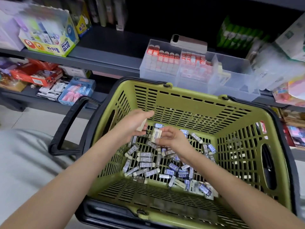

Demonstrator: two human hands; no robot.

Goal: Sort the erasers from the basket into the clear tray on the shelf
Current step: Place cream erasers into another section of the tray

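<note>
An olive-green basket (pixel 184 103) with black handles stands below the shelf. Several small erasers in grey and blue sleeves (pixel 146 160) lie on its bottom. Over them, my left hand (pixel 132 123) holds a pale eraser (pixel 142 125) in its palm. My right hand (pixel 171 138) pinches a white eraser (pixel 156 135) just to the right of the left hand. The clear tray (pixel 234 75) sits on the shelf behind the basket; its two left compartments hold red-and-white erasers (pixel 163 61), while the right part looks nearly bare.
A phone (pixel 188 42) lies on the tray's back edge. A yellow glue box (pixel 49 37) stands at the left of the shelf, green packs (pixel 239 33) at the right. Lower shelves hold assorted stationery boxes (pixel 77 90). A grey cloth surface (pixel 23 162) lies at lower left.
</note>
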